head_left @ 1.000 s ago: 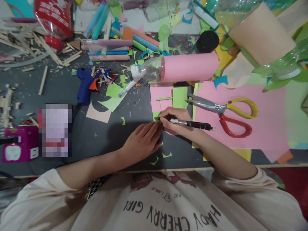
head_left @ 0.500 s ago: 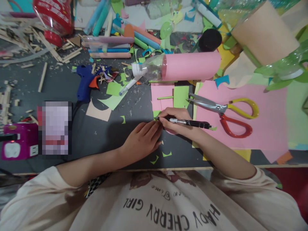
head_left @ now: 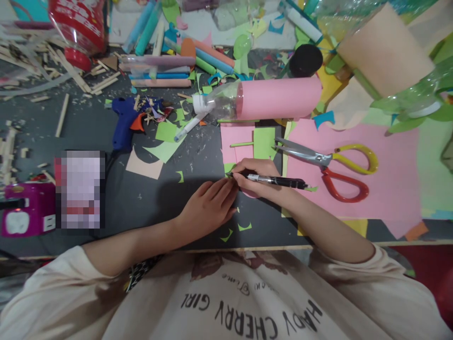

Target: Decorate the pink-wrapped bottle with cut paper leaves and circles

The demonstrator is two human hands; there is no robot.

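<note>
My right hand (head_left: 256, 178) is closed round a black pen (head_left: 279, 181), whose tip touches a small green paper scrap (head_left: 229, 167) on the dark table (head_left: 141, 198). My left hand (head_left: 208, 205) lies flat beside it, fingers stretched out towards the pen tip and pressed on the table; whether anything is under them is hidden. Small green crescent offcuts (head_left: 244, 227) lie just below the hands.
Scissors with yellow and red handles (head_left: 332, 165) lie on a pink sheet (head_left: 357, 170) to the right. A bottle wrapped in pink paper (head_left: 262, 99) lies behind the hands. A blue glue gun (head_left: 123, 120) sits at the left, with wooden sticks (head_left: 63, 80) and coloured paper rolls (head_left: 170, 66) beyond.
</note>
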